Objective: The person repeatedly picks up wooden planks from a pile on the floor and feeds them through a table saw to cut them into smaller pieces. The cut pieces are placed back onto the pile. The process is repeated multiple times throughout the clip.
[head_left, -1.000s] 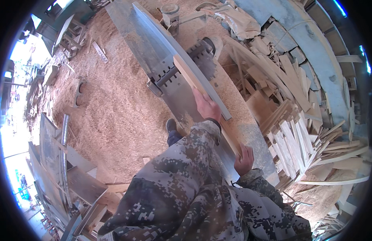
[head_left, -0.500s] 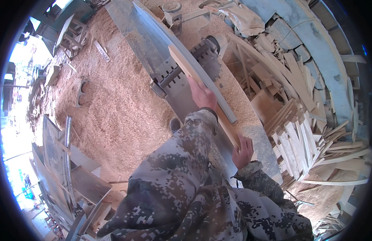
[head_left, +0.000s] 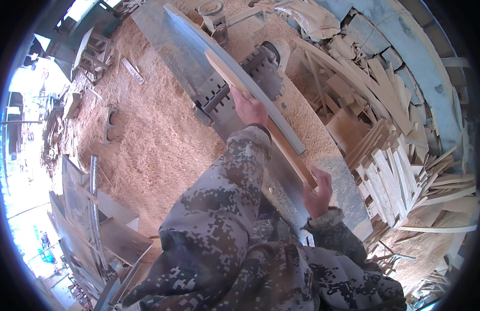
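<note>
A long, pale wooden strip [head_left: 288, 149] lies along the straight metal fence [head_left: 281, 127] of a jointer [head_left: 235, 123]. Its far end reaches past the slotted cutter opening [head_left: 219, 98] in the bed. My left hand [head_left: 249, 107] is closed over the strip's middle, just on my side of that opening. At the near end, my right hand [head_left: 317, 194] has its thumb and fingers on either side of the strip's tip, looser than the left. My palms hide parts of the strip.
Sawdust and shavings [head_left: 147, 140] cover the floor to the left. Offcuts [head_left: 387, 181] are heaped right of the machine, below a pale blue beam [head_left: 426, 52]. Boards and a metal pipe [head_left: 94, 197] lean at the lower left. A round metal fitting [head_left: 213, 14] stands behind the fence.
The strip has slid a little forward along the fence, and my left hand has gone with it. My right hand's fingers have loosened and spread around the near end. The view has shifted slightly.
</note>
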A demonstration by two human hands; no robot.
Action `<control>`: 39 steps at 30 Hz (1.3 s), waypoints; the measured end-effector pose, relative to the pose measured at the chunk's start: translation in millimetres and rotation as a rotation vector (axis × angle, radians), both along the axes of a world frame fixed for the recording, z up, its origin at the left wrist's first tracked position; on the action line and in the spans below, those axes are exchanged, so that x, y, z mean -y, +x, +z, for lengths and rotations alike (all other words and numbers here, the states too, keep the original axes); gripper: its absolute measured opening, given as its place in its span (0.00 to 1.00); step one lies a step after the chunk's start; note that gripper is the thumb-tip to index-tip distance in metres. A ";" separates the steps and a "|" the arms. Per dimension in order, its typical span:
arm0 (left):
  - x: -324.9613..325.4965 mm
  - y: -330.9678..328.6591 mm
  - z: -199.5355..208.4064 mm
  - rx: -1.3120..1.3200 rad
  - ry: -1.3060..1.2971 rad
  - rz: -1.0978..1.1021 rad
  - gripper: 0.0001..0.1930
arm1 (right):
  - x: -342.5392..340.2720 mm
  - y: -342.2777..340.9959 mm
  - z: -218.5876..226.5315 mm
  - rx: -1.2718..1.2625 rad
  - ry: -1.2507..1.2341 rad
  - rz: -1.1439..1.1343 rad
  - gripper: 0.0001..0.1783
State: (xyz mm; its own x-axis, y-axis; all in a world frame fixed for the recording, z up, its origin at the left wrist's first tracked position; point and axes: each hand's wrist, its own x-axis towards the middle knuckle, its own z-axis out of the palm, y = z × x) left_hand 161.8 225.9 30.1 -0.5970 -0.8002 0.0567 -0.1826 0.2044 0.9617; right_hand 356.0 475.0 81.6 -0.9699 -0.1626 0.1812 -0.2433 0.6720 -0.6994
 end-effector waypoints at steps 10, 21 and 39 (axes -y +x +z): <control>3.2 -0.8 -5.3 0.021 0.045 -0.021 0.28 | -31.2 63.6 17.7 0.623 -1.002 -0.408 0.25; 11.5 -8.5 -6.2 0.023 -0.035 -0.009 0.28 | -29.3 55.8 20.5 0.700 -1.188 -0.342 0.24; 75.9 -56.5 -13.9 0.027 -0.046 -0.061 0.27 | 26.0 15.1 24.7 0.716 -1.359 -0.176 0.29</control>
